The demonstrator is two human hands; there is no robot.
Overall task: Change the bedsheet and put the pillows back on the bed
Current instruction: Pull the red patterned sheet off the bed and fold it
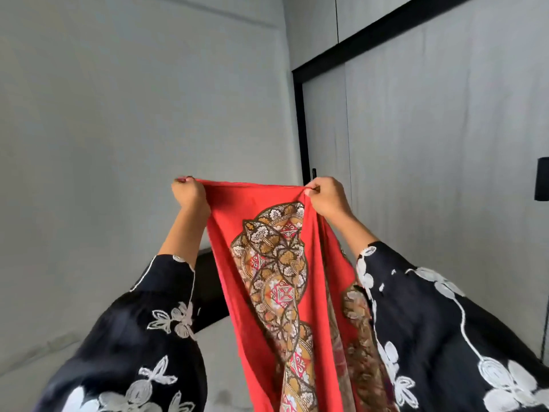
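**Holding the sheet aloft, the bed not yet covered**

We grip the red patterned bedsheet [276, 263] by its top edge. Our left hand [190, 194] and right hand [326, 199] each pinch a bunch of cloth, raised in front of the wall. The sheet hangs gathered between our sleeves, above the plain grey bed [228, 367]. We judge that spreading, tucking and the pillows all remain; no pillows are in view.

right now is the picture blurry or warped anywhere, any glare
Head view: soft, even light, no glare; the sheet print is fairly sharp, the left hand slightly smeared; the black frame leans and bows, a wide-angle warp.
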